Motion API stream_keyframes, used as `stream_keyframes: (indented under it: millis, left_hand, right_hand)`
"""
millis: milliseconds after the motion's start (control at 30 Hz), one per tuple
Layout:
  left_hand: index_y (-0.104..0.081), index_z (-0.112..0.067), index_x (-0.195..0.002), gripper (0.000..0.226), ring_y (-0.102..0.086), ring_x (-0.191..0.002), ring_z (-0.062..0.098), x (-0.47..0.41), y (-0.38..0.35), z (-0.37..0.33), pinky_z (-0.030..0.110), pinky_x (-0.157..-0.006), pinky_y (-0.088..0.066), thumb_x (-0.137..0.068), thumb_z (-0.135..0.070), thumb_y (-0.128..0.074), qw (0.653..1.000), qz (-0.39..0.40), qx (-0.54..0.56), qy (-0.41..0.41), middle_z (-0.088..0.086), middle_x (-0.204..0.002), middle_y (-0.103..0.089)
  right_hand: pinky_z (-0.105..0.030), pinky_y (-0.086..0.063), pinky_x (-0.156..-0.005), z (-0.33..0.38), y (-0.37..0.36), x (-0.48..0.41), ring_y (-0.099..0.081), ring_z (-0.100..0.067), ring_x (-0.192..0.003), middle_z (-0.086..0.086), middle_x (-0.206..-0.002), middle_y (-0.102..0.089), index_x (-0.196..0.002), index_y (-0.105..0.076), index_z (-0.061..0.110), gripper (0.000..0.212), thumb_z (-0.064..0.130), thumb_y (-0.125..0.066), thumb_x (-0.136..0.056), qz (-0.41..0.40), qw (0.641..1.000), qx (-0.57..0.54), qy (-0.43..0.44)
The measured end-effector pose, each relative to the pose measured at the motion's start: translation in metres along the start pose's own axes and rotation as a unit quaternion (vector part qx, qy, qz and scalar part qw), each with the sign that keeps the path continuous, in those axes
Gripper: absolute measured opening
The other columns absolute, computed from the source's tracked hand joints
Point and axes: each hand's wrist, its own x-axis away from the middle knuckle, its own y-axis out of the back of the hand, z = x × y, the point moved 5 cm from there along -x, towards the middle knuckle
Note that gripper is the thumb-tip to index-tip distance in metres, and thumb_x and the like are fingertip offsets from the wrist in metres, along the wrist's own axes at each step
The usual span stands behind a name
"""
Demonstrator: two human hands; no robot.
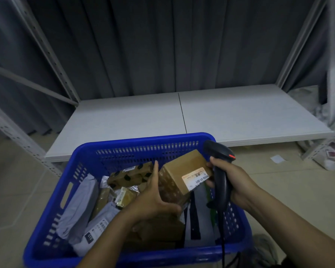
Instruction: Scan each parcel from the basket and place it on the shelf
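White shelf board (240, 117) lies just beyond the blue basket (143, 142).

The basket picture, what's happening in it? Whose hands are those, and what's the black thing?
There is no robot here. The camera sits on a person's head and looks down, so you see their own two hands. The left hand holds a brown box above the other parcels in the blue basket. The right hand grips a black barcode scanner, right beside the box's white label. More parcels lie in the basket, such as grey bags and a spotted box. Behind the basket is a white shelf, where scanned parcels go.
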Motion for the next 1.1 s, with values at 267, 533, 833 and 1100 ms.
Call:
stream_keyframes:
  millis: [267,533,833,1100]
  left_hand:
    - [-0.054,-0.037,-0.112,0.046,-0.066,-0.102,0.014,-0.001,0.015,0.019,0.044,-0.093,-0.053,-0.074,-0.050,-0.075,0.979,-0.132,0.131,0.081,-0.009,-0.114,-0.066]
    - [-0.058,-0.025,-0.124,0.085,-0.069,-0.100,0.020,0.001,0.033,0.052,0.046,-0.090,-0.055,-0.050,-0.056,-0.086,0.930,-0.190,0.283,0.141,0.000,-0.113,-0.071]
    - [-0.052,-0.029,-0.126,0.037,-0.066,-0.097,0.017,0.004,0.055,0.050,0.031,-0.076,-0.054,-0.091,-0.020,-0.062,0.945,-0.216,0.221,0.107,0.002,-0.110,-0.068]
    - [-0.048,-0.031,-0.127,0.041,-0.063,-0.095,0.012,0.002,0.076,0.046,0.024,-0.072,-0.050,-0.091,-0.021,-0.063,0.961,-0.208,0.156,0.092,-0.004,-0.105,-0.064]
  right_hand:
    - [-0.037,-0.060,-0.074,-0.003,-0.004,-0.004,-0.073,-0.025,-0.083,-0.014,-0.093,-0.074,-0.098,-0.066,0.003,0.020,0.020,-0.069,-0.088,0.020,0.998,0.051,0.023]
    - [-0.030,-0.054,-0.055,-0.005,-0.017,0.014,-0.066,-0.025,-0.061,-0.013,-0.077,-0.067,-0.099,-0.063,0.007,0.018,0.022,-0.066,-0.091,0.100,0.936,0.336,0.018]
    - [-0.017,-0.050,-0.051,0.003,-0.023,0.014,-0.068,-0.012,-0.064,-0.002,-0.082,-0.070,-0.095,-0.063,0.015,0.021,0.029,-0.074,-0.083,0.103,0.787,0.591,0.142]
    - [-0.021,-0.048,-0.047,0.004,-0.027,0.013,-0.059,-0.006,-0.044,-0.008,-0.074,-0.070,-0.089,-0.063,0.012,0.018,0.026,-0.073,-0.084,0.120,0.806,0.561,0.147]
